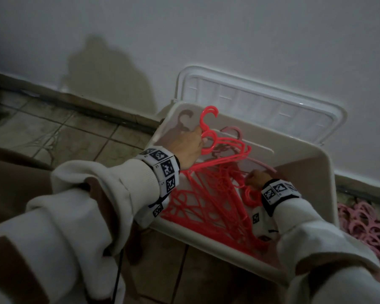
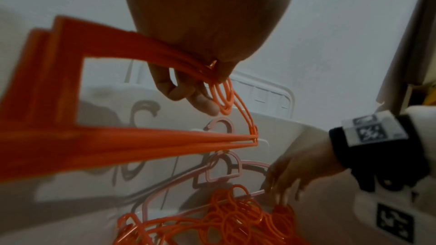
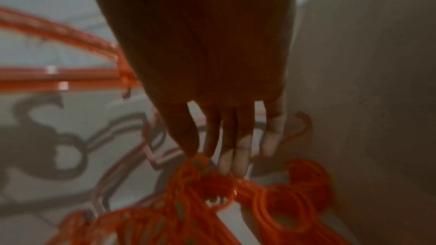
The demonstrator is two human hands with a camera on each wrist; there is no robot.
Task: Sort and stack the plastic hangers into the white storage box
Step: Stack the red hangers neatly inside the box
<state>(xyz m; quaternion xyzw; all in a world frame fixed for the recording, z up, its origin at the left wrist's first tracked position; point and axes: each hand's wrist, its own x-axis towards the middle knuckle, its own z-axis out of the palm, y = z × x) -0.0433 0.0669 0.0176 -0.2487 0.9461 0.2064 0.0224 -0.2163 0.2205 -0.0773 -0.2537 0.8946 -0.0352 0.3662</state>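
The white storage box [image 1: 305, 183] stands open on the floor against the wall. My left hand [image 1: 198, 139] grips a bundle of red-orange hangers [image 1: 219, 159] by their necks, hooks [image 1: 208, 115] up, above the box's far left corner; the left wrist view shows the fingers [image 2: 188, 96] curled round the bundle [image 2: 141, 141]. A stack of red-orange hangers [image 1: 206, 211] lies in the box. My right hand [image 1: 250, 176] reaches down into it, its straight fingers [image 3: 235, 156] touching the stack's hooks [image 3: 207, 180]. Pale pink hangers [image 2: 224, 170] lie on the box bottom beneath.
The box's white lid [image 1: 250, 99] leans on the wall behind it. A heap of pink hangers [image 1: 366, 227] lies on the floor right of the box. Tiled floor [image 1: 64, 132] runs left, with a dark baseboard along the wall.
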